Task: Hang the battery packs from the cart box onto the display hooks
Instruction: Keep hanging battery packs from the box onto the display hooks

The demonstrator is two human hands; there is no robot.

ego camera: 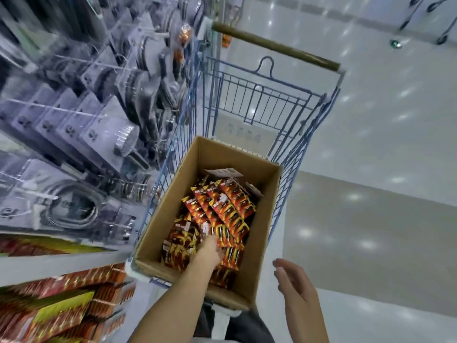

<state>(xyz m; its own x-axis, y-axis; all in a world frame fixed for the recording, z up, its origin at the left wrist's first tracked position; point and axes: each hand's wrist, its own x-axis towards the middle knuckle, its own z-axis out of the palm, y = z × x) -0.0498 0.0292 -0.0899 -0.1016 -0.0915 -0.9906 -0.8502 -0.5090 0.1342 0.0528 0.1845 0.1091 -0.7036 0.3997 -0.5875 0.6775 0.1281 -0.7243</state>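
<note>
blurred shelf hooks [74,110], left fingertips hidden

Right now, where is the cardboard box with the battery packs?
The cardboard box sits inside the blue wire cart, at its near end, centre of the head view, with the display shelves to its left.

We see a blue cart [247,100] with a brown box [173,211] in it. The box holds many red battery packs [227,206]. Our left hand [210,251] reaches down onto the packs. Our right hand [294,285] hangs beside the box, fingers [280,264] loose, holding nothing.
</note>
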